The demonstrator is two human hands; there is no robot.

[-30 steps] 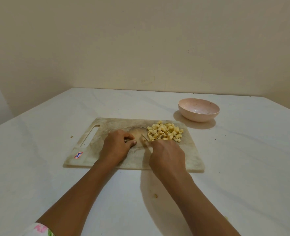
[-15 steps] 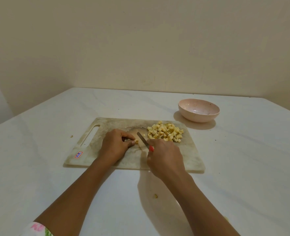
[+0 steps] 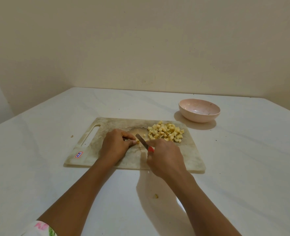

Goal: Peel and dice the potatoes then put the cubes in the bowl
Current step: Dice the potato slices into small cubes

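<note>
A worn marble-patterned cutting board [image 3: 106, 125] lies on the white table. On its far right sits a pile of yellow potato cubes [image 3: 165, 132], with one loose cube [image 3: 144, 135] just left of it. My left hand [image 3: 117, 145] pinches a small potato piece [image 3: 138, 142] against the board. My right hand [image 3: 164, 159] grips a red-handled knife [image 3: 142, 142], its blade angled up and to the left, right beside that piece. A pink bowl [image 3: 199, 111] stands beyond the board's right corner, with no cubes visible in it.
The table's left edge slants away at the left, and a beige wall closes the back. A small potato scrap [image 3: 156, 196] lies on the table near my right forearm, another crumb [image 3: 71, 136] left of the board's handle slot.
My right hand has drawn back slightly toward me, so the knife blade and red handle now show. The left hand still pinches the small piece in the same spot.
</note>
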